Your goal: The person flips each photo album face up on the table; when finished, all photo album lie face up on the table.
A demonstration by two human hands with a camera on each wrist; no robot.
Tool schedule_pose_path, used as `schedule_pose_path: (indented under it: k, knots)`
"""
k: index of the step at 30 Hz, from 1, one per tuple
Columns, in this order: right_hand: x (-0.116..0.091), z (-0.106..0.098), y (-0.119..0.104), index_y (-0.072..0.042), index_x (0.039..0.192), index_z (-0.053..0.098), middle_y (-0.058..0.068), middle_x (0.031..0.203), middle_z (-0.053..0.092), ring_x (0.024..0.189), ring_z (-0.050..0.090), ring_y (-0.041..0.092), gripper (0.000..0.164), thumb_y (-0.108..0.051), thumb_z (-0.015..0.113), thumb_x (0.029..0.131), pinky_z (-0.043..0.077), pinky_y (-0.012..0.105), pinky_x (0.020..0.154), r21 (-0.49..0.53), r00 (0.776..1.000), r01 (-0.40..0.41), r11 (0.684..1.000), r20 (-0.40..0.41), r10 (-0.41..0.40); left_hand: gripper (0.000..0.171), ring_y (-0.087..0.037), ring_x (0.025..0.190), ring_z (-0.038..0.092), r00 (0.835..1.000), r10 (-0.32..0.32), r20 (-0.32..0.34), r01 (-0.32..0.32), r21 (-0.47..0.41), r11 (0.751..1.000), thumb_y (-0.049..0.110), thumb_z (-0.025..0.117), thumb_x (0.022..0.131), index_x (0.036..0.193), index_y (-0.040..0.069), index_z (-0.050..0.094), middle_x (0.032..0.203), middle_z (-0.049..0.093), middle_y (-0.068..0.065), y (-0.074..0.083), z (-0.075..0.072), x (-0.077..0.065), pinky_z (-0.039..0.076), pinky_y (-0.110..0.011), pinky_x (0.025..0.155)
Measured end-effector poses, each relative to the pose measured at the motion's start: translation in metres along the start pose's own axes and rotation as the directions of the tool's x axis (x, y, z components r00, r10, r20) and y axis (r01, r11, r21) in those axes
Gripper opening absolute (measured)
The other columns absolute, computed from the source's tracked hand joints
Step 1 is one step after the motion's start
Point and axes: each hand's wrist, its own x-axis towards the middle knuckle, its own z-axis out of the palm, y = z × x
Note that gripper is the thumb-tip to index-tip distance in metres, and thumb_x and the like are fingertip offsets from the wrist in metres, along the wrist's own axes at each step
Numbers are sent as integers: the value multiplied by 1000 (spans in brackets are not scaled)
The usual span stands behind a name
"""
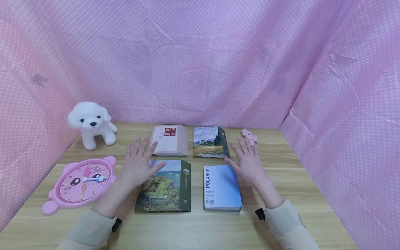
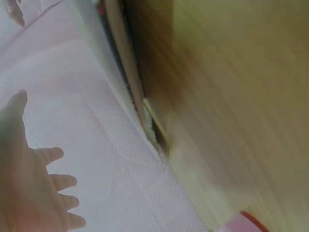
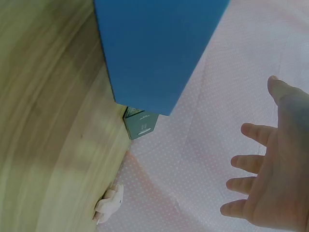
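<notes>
My left hand (image 1: 137, 165), fingers spread, hovers over the upper left corner of a green-spined photo album (image 1: 162, 187) with a seaside painting. Behind that lies a pale pink album (image 1: 168, 140) with red character squares. On the other side, my right hand (image 1: 250, 166) has its fingers fanned out above the upper right edge of a blue Polaroid album (image 1: 222, 191). A smaller album with a landscape painting (image 1: 207, 142) lies behind the blue one. The right wrist view shows the blue album's side (image 3: 149, 58) near the spread right hand (image 3: 277, 179). Neither hand holds anything.
A pink toy clock (image 1: 82, 182) lies at the left of the wooden table (image 1: 193, 231). A white plush dog (image 1: 92, 125) stands behind it. Near the back right is a small pink plush toy (image 1: 249, 137). Pink dotted cloth (image 1: 200, 62) encloses the back and sides.
</notes>
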Motion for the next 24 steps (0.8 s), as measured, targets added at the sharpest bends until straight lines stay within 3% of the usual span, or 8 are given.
schedule_pose_path:
  k: [9, 15, 21, 24]
  knots:
    - [11, -6, -4, -19, 149, 31, 15, 157, 12, 144, 4, 36, 72, -64, 37, 92, 3, 56, 116, -3, 999, 41, 999, -34, -41, 89, -35, 142, -15, 1000, 8, -1, -8, -1, 1000, 71, 40, 87, 152, 15, 16, 157, -1, -16, -1, -6, 11, -10, -59, 113]
    - [29, -14, -12, -22, 149, 29, 15, 157, 15, 143, 9, 40, 71, -62, 41, 92, 9, 63, 113, -4, 996, 75, 997, -48, -75, 90, -40, 143, -8, 1000, 10, -1, -10, 0, 1000, 72, 38, 87, 152, 13, 19, 157, 3, -18, -4, -11, 27, -10, -58, 113]
    - [54, -22, -27, -24, 151, 24, 16, 156, 16, 144, 7, 37, 73, -63, 42, 91, 10, 61, 114, 26, 995, 97, 995, 6, -97, 95, -37, 144, -9, 1000, 3, 21, -3, 6, 1000, 74, 37, 85, 153, 13, 12, 158, -1, -17, -12, -9, 50, -10, -56, 114]
    - [69, -20, -34, -23, 151, 22, 15, 157, 13, 144, 6, 36, 75, -64, 41, 91, 8, 57, 116, 45, 993, 109, 993, 42, -111, 96, -38, 144, -4, 1000, 13, 28, -13, 12, 1000, 73, 39, 85, 153, 12, 10, 157, 4, -19, -16, -5, 62, -5, -57, 115]
